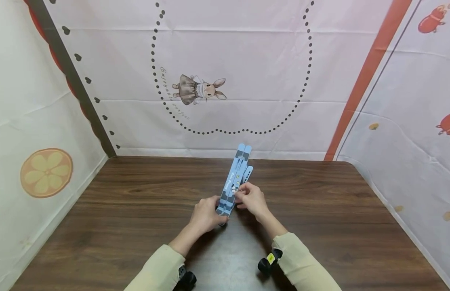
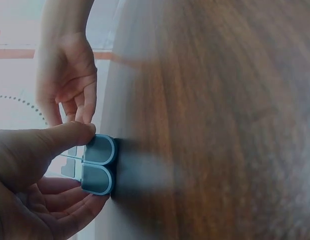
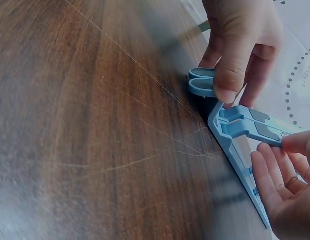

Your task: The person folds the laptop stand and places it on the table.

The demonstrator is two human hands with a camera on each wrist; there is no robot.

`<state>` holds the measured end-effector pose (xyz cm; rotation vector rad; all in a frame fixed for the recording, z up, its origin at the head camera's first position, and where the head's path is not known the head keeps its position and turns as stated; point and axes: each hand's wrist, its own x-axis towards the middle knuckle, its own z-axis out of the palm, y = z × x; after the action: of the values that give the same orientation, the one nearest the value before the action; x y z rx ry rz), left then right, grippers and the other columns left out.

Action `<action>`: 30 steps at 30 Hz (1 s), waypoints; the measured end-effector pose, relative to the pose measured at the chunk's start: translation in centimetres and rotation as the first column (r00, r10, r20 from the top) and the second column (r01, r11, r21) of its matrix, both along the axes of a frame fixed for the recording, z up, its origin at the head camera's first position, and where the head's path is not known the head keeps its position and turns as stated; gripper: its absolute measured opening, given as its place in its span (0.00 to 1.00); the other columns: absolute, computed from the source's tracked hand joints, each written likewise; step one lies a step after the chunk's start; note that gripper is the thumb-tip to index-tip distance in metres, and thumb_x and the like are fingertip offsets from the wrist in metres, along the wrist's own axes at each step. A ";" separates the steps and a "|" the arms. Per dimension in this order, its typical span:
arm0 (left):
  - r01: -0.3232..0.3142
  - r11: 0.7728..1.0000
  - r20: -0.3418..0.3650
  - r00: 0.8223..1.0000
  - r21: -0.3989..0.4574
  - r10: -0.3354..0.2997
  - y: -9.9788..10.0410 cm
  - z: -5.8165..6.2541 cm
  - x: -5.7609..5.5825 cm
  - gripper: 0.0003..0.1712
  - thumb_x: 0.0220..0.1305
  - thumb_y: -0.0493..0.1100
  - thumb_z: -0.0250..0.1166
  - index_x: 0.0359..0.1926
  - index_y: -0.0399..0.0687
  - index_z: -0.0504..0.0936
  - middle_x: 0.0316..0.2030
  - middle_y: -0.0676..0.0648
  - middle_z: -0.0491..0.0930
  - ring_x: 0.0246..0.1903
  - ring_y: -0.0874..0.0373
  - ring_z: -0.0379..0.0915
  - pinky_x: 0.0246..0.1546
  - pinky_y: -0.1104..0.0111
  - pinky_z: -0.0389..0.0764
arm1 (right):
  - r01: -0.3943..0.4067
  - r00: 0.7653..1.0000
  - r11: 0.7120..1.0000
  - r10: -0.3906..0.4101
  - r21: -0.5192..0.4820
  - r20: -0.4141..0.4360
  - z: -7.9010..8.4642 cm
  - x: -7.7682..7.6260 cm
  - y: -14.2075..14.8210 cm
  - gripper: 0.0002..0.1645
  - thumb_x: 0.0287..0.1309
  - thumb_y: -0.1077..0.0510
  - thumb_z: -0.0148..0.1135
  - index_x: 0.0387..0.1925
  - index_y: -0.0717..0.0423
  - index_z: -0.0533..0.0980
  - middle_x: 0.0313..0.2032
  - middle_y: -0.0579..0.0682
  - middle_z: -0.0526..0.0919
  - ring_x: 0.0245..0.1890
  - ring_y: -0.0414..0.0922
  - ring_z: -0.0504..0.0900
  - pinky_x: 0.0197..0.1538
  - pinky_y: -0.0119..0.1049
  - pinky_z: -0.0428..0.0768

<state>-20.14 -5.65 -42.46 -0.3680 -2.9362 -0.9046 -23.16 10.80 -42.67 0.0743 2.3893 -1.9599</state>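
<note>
A light blue folding laptop stand (image 1: 234,178) with grey patches and small printed pictures lies lengthwise on the table, its two long bars side by side. Its upper bars are raised at an angle from the base, as the right wrist view shows. My left hand (image 1: 206,214) grips the near end, thumb on one side and fingers on the other, beside the two rounded grey-padded feet (image 2: 98,172). My right hand (image 1: 252,199) pinches the edge of a raised bar (image 3: 267,131) between thumb and fingers. A perforated lower strip (image 1: 248,173) sticks out to the right.
The brown wooden table (image 1: 145,186) reaches back to a white printed cloth (image 1: 247,72) hung behind it. More printed cloth stands along the left and right sides. A dark wrist camera (image 1: 268,262) sits at my right sleeve.
</note>
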 end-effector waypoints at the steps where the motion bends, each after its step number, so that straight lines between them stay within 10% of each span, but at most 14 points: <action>1: 0.001 1.000 0.002 1.000 0.002 -0.001 -0.1 0.0 0.0 0.34 0.37 0.49 0.75 0.48 0.40 0.78 0.31 0.48 0.82 0.26 0.60 0.72 0.28 0.66 0.74 | -0.005 1.000 1.000 0.005 0.005 0.001 0.0 0.0 0.0 0.07 0.54 0.64 0.61 0.34 0.63 0.73 0.30 0.56 0.81 0.31 0.52 0.84 0.33 0.45 0.83; 10: -0.013 1.000 -0.001 1.000 -0.021 0.013 -0.5 0.1 -0.3 0.32 0.37 0.47 0.74 0.47 0.38 0.79 0.33 0.47 0.82 0.26 0.60 0.72 0.29 0.67 0.74 | -0.044 0.999 0.999 0.044 0.014 -0.012 2.9 1.9 -0.4 0.07 0.55 0.67 0.58 0.33 0.69 0.71 0.33 0.66 0.80 0.35 0.63 0.82 0.37 0.51 0.81; 30: 0.037 0.998 -0.013 0.999 -0.049 -0.037 -1.5 -0.1 -1.5 0.32 0.39 0.42 0.72 0.50 0.38 0.78 0.39 0.43 0.82 0.31 0.58 0.74 0.32 0.66 0.76 | -0.043 0.999 0.999 0.043 0.025 0.006 0.1 0.1 -0.3 0.09 0.55 0.63 0.61 0.34 0.64 0.71 0.32 0.60 0.82 0.28 0.49 0.84 0.31 0.41 0.83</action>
<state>-21.64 -7.19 -42.59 -0.4307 -2.9524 -0.8315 -23.04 10.53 -42.53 0.0291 2.3918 -1.9094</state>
